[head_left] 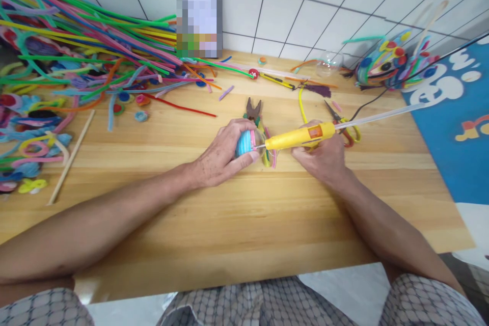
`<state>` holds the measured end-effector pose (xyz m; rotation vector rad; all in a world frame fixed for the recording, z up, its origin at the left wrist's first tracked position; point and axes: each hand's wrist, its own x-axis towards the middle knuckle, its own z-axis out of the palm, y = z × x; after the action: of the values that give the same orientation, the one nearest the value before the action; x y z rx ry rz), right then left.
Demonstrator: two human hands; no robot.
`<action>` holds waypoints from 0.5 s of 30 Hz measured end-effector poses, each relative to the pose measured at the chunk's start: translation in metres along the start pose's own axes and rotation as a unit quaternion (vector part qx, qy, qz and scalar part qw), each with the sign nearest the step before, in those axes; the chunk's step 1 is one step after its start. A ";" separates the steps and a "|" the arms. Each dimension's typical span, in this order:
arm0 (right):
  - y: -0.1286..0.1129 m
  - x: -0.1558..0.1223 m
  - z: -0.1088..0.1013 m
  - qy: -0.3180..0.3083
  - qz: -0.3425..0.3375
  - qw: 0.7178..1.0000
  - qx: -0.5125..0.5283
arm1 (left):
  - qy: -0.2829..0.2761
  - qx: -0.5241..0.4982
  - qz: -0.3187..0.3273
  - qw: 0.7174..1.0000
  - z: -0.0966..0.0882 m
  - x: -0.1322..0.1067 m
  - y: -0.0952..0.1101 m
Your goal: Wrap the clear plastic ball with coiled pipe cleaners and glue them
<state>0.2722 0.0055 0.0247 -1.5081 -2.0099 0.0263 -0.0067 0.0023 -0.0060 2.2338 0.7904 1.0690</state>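
My left hand (223,155) is closed around a small round piece (244,143) wound from blue and pink pipe cleaner, held just above the wooden table (237,214). My right hand (324,158) grips a yellow hot glue gun (301,136), its nozzle touching the right side of the round piece. A clear glue stick (382,116) juts out of the gun's back toward the right. Loose yellow and pink pipe cleaner bits (269,157) lie under the nozzle.
A big heap of coloured pipe cleaners (76,56) covers the table's left and back. Pliers (252,110) lie behind my left hand, yellow-handled scissors (346,125) behind the gun. A wooden stick (71,158) lies at left. A pipe-cleaner craft (389,61) stands at back right.
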 end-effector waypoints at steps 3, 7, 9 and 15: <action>-0.001 0.001 0.000 -0.003 0.010 1.000 0.003 | -0.001 -0.002 -0.002 1.000 0.000 0.000 0.000; -0.001 0.002 -0.002 -0.014 0.021 1.000 0.002 | -0.004 -0.004 -0.004 1.000 0.000 0.000 0.000; -0.001 0.002 -0.003 -0.022 0.023 0.999 0.005 | -0.005 -0.003 -0.004 1.000 0.000 0.000 0.000; 0.001 0.001 -0.002 -0.022 0.014 1.000 0.002 | -0.012 -0.001 -0.010 1.000 -0.002 0.000 0.001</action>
<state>0.2734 0.0060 0.0264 -1.5473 -2.0223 0.0757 -0.0075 0.0021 -0.0039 2.2290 0.7995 1.0309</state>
